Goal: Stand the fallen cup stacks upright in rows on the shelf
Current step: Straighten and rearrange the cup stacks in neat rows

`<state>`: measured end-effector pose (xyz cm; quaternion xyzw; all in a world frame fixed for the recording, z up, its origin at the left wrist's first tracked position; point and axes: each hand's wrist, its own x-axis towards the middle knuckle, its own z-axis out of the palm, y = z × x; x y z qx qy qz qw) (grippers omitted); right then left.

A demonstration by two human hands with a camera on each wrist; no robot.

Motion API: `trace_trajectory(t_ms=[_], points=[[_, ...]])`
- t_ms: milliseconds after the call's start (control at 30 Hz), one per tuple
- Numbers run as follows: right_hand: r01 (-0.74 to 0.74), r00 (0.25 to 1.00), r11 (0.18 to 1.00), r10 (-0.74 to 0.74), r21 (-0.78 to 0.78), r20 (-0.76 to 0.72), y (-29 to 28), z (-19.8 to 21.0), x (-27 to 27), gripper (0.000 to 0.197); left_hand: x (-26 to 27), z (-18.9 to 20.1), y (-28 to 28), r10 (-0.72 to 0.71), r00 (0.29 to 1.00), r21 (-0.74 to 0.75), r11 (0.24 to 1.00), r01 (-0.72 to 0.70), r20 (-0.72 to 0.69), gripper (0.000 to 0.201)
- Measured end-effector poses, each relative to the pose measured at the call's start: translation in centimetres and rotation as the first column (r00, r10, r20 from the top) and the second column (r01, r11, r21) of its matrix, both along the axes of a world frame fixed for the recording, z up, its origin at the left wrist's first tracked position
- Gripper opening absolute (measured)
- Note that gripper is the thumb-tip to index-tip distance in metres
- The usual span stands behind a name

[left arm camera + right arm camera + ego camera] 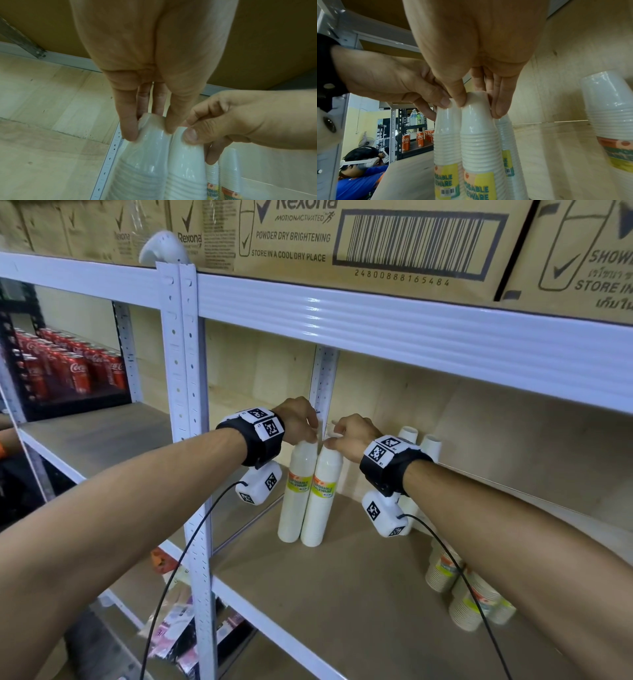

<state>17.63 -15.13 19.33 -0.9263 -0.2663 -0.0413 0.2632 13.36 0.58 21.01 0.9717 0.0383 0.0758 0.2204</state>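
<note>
Two tall white cup stacks with yellow labels stand upright side by side on the wooden shelf (342,594). My left hand (310,436) pinches the top of the left stack (298,491). My right hand (330,440) pinches the top of the right stack (323,494). The left wrist view shows my left hand (149,128) on its stack (145,162), with the right hand's stack (187,162) beside it. In the right wrist view my right hand (479,105) grips its stack (479,142). Fallen stacks (472,604) lie at the front right.
Two more upright stacks (431,445) stand at the back, behind my right wrist. Cardboard boxes (376,234) fill the shelf above. A white upright post (185,405) bounds the bay on the left, with cola cans (78,368) beyond. A person in blue (359,175) crouches nearby.
</note>
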Motion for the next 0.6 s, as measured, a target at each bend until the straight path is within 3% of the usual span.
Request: trace_trajectory(t_ms=[100, 233, 600], points=[[-0.003, 1.000, 1.000, 0.003, 0.004, -0.002, -0.6, 0.1, -0.1, 0.046, 0.2, 0.1, -0.3, -0.016, 1.000, -0.041, 0.999, 0.016, 0.013, 0.033], [0.017, 0.999, 1.000, -0.017, -0.003, 0.039, -1.6, 0.5, -0.4, 0.033, 0.4, 0.4, -1.2, -0.035, 0.999, -0.078, 0.996, 0.035, -0.002, 0.031], [0.178, 0.983, 0.984, -0.175, -0.035, 0.058, -6.6, 1.6, -0.1, 0.039, 2.3, 1.3, -5.9, -0.170, 0.985, -0.096, 0.981, 0.169, -0.004, 0.032]])
